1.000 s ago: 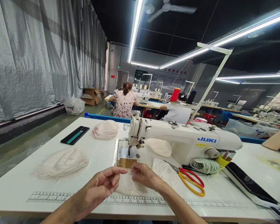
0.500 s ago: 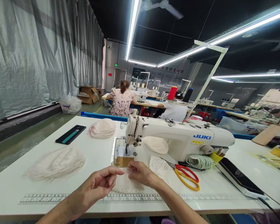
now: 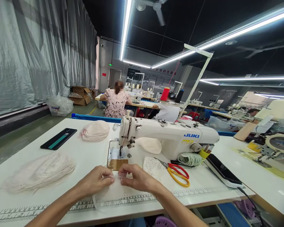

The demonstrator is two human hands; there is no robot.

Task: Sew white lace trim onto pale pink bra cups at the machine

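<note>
Cloth, thin and pale, pinched over the near side of the counter.
Left hand and right hand each nip it with finger and thumb, close together. Hold softly, smooth the edge flat, and mind the needle beyond.

The person's bare left hand and bare right hand had slender fingers; both slim, tapering forearms were uncovered up to the flat white table's front edge. Below it showed a blue patch, too small to identify as clothing.
</note>
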